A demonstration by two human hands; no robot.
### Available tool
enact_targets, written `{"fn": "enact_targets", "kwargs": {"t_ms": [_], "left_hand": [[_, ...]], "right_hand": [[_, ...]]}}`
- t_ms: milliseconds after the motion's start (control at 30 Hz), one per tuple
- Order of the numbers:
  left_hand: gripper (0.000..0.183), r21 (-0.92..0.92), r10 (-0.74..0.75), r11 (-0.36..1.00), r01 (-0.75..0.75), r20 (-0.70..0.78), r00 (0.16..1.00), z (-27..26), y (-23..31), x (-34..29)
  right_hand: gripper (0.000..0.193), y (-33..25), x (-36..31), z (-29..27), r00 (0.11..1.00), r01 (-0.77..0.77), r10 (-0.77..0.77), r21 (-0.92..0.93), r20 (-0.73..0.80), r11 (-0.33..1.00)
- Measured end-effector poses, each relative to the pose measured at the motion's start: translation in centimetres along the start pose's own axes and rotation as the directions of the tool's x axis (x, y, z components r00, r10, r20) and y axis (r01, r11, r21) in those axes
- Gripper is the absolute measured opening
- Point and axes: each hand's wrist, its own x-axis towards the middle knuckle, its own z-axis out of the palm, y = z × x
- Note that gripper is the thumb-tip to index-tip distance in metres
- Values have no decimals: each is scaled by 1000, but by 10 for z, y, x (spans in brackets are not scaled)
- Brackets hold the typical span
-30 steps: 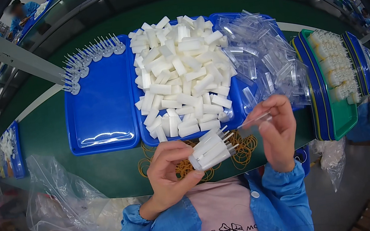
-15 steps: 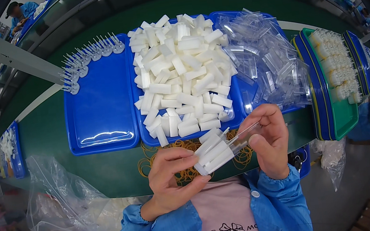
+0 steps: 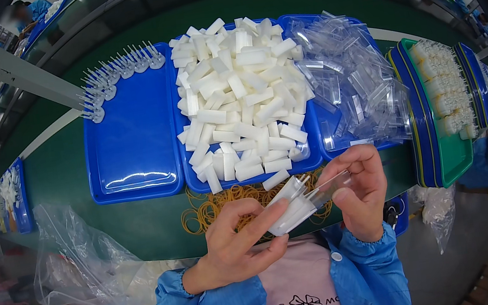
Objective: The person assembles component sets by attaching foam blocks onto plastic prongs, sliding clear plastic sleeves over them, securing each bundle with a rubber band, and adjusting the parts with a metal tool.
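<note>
My left hand [image 3: 235,247] grips a bundle of white blocks and clear plastic [image 3: 296,212] between thumb and fingers. Thin white rods stick out of the bundle's upper right end. A clear flat plastic piece [image 3: 334,182] is pinched in my right hand [image 3: 363,195], its inner end against the bundle. Where that piece ends among the rods is hard to make out. Just beyond the bundle lies a single white block [image 3: 276,179], by the front edge of the middle tray. Tan rubber bands [image 3: 219,201] lie on the table behind my left hand.
A blue tray [image 3: 131,146] holds a row of assemblies with upright rods along its far left. White blocks [image 3: 241,90] heap the middle tray; clear plastic pieces [image 3: 353,84] fill the right one. Stacked trays [image 3: 446,171] stand farther right. Plastic bags [image 3: 85,268] lie lower left. Co-workers sit beyond.
The bundle has shifted slightly right and my left fingers now lie across its top. My right hand has moved a little right and down, still pinching the clear piece.
</note>
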Motion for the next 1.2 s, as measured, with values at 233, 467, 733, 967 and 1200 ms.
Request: {"fn": "enact_targets", "kwargs": {"t_ms": [233,467,733,967,1200], "left_hand": [[51,-6,1,1000,0,41,999,0,1,4],[52,-8,2,1000,-1,62,998,1,2,5],[52,-36,1,999,1,60,998,2,0,5],[49,-37,36,999,-34,59,998,3,-4,5],[49,-40,7,999,-5,49,999,2,-5,6]], "right_hand": [[43,-3,1,-1,999,44,-43,-71,13,996],[39,-4,0,-1,999,49,-47,-61,23,997],[34,-4,4,-3,999,10,-9,-42,38,999],[32,-4,6,-1,998,11,-10,-10,63,1000],[32,-4,6,2,999,4,-2,-67,40,998]]}}
